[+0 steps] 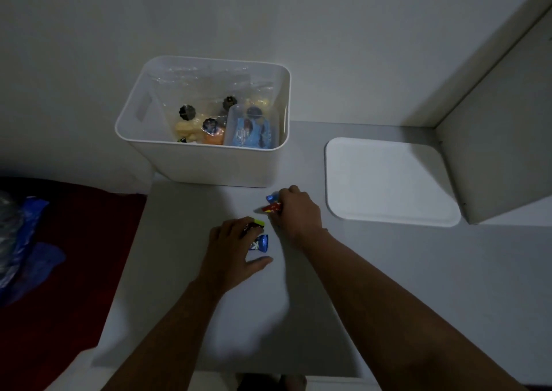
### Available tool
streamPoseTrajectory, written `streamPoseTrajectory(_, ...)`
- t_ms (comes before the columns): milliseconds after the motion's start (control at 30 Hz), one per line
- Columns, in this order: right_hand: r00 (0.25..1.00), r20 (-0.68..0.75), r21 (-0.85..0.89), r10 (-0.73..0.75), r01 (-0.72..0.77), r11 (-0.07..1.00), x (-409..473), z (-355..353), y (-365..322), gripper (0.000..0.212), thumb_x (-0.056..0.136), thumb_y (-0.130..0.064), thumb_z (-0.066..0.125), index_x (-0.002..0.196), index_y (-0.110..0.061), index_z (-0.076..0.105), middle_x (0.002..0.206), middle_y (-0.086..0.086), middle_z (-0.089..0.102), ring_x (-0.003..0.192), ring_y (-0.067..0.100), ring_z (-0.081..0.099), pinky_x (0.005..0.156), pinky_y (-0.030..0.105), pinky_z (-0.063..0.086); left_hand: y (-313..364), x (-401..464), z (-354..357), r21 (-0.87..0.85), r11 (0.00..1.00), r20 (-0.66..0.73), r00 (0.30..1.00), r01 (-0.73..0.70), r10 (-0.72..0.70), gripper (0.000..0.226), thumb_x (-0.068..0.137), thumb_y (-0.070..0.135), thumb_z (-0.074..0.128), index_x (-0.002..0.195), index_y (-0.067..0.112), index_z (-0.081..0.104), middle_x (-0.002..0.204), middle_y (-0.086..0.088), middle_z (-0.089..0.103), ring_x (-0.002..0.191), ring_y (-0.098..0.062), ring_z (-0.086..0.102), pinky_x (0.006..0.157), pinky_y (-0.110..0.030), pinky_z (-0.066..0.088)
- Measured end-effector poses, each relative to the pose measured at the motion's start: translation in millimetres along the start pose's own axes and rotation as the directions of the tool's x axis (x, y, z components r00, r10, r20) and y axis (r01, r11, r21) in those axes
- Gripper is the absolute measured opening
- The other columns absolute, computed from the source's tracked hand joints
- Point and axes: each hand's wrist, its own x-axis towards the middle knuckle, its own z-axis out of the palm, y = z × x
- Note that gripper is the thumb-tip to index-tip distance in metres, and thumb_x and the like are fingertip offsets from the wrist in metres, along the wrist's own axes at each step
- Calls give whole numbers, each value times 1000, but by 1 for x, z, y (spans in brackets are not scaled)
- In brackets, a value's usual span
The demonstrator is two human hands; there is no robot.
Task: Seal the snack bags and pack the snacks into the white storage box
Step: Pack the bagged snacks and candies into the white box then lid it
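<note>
My right hand pinches a red snack on the desk; my left hand grips a dark snack with a yellow end. White storage box sits behind, bagged snacks inside, lid beside.

Right hand pinching red snack, white box behind
</note>
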Motion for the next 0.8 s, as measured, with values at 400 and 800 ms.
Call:
streamPoseTrajectory(400,987,-69,289,143,-118,950,-9,-42,9,47,83,-36,73,124,-31,49,118,0,63,101,23,64,80,35,50,17,28,-23,-212,955,-22,976,207,-216,28,81,14,69,104,20,56,104,1,55,94,-23,53,58,-38,56)
streamPoseTrajectory(800,989,122,-107,85,-72,992,-96,-33,48,39,87,-51,61,111,-22,56,125,2,48,86,29,67,70,39,56,5,-73,-27,77,966,65,966,245,-250,41,83,34,72,121,22,63,123,-5,49,102,-30,53,62,-36,55)
